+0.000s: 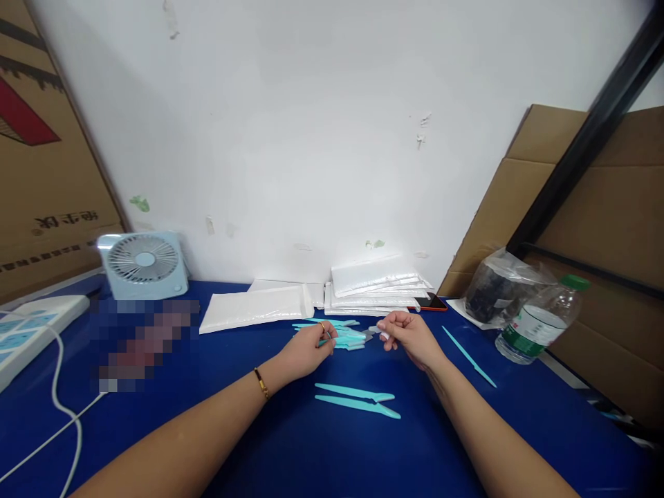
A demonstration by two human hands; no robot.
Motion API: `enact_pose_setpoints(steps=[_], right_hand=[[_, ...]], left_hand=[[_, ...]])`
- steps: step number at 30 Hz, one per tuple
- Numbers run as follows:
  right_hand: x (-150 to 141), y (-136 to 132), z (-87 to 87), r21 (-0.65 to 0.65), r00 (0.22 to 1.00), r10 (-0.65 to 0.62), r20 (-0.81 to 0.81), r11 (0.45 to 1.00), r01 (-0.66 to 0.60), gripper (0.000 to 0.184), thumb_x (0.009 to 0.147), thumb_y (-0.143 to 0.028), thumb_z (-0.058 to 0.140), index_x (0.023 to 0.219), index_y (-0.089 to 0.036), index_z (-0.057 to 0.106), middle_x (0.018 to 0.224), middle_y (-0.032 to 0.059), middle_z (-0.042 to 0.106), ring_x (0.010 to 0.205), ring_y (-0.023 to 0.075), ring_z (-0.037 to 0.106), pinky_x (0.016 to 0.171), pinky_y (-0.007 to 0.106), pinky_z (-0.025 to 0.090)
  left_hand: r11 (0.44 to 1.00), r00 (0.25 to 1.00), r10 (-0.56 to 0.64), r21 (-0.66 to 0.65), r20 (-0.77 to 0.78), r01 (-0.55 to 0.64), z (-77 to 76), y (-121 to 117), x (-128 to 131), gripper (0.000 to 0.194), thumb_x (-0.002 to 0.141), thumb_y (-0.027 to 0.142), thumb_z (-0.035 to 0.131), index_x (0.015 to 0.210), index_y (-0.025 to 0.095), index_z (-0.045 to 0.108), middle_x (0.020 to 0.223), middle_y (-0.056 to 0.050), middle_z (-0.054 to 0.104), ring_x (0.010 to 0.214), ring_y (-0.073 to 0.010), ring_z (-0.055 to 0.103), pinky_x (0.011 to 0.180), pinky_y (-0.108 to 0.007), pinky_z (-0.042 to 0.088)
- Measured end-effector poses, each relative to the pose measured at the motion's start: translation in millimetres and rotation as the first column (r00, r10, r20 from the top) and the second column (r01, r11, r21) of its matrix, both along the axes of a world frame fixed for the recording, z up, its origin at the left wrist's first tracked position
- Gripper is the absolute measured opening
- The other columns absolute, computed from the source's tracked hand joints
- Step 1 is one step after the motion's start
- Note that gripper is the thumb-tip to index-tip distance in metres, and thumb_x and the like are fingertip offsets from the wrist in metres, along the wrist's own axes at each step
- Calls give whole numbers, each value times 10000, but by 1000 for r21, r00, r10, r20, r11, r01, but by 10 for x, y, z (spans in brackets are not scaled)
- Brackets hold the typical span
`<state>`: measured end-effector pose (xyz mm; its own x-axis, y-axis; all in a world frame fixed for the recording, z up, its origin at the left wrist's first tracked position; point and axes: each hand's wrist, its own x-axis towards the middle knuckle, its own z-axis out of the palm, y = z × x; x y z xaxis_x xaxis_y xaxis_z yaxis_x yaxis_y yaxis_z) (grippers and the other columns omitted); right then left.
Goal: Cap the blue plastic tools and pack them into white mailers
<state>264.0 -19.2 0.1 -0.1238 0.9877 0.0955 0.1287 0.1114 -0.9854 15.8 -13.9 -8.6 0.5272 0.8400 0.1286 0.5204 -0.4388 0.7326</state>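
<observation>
My left hand (pixel 311 349) is closed around the handle end of a turquoise eyebrow razor (pixel 353 337), whose tip points right. My right hand (pixel 407 335) is pinched just right of that tip, on a small whitish piece (pixel 384 335) that is mostly covered by the fingers. Behind and below my left fingers lies a loose pile of similar turquoise razors (pixel 332 322), partly hidden. Nearer to me, two turquoise razors (pixel 357 401) lie side by side on the blue table (pixel 290 449). Another razor (pixel 469 356) lies alone to the right of my right hand.
White padded envelopes (pixel 373 287) are stacked by the wall, with one envelope (pixel 254 308) lying left of them. A phone (pixel 430 302) pokes out behind. At right stand a water bottle (pixel 539 325) and a bagged dark object (pixel 492 294); at left, a fan (pixel 145 266) and power strip (pixel 36 332).
</observation>
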Motion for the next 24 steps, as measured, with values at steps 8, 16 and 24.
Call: enact_pose_setpoints(steps=[8,16,24], right_hand=[[-150,-44,10,-12,998,-17,-56,1000,17,363,665,-469,700,677,-168,498,560,7,634,406,112,572,373,190,339],[-278,-38,-70,7,992,106,66,994,-107,335,738,-491,613,703,-172,514,593,2,637,470,125,593,435,208,375],[9,81,-96,339,728,-94,679,920,-196,133,781,-251,567,843,-215,679,829,30,615,669,135,546,636,254,417]], left_hand=[[999,1000,28,26,-5,-28,59,0,4,152,848,316,420,894,196,500,725,15,606,644,-131,520,601,-242,383],[999,1000,-1,38,2,1,48,-9,53,147,861,302,410,899,197,506,746,16,600,644,-123,528,616,-240,407],[922,976,155,377,-150,-89,58,55,10,223,814,251,521,1028,211,566,1052,-57,597,1024,-222,500,887,-350,377]])
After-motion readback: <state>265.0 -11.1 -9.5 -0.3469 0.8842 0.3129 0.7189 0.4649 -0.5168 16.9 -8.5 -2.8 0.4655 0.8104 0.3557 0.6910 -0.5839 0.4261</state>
